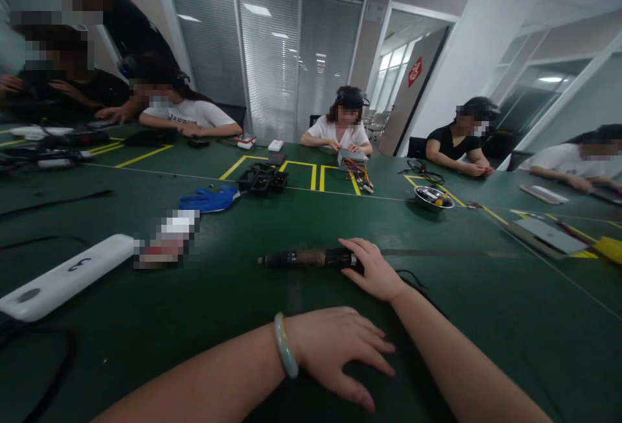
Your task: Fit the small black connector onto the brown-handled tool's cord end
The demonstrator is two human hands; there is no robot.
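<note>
A dark electric screwdriver [306, 258] lies on the green table top, its tip to the left. My right hand [374, 267] is around its rear end, fingers over the far side and thumb along the near side. A black cord [413, 278] shows behind that hand. Nearer to me, my left hand [340, 348] is palm down with its fingers spread and nothing in them. A pale green bangle [286, 345] circles the left wrist. The screwdriver's end under my right palm is hidden.
At left lie a long white device marked 3 [72, 274] and a blue glove [208, 199]. Beyond are black parts [262, 178] and a metal bowl [434, 199] of small items. Several people sit across the table; one handles a grey box [347, 159] with coloured wires.
</note>
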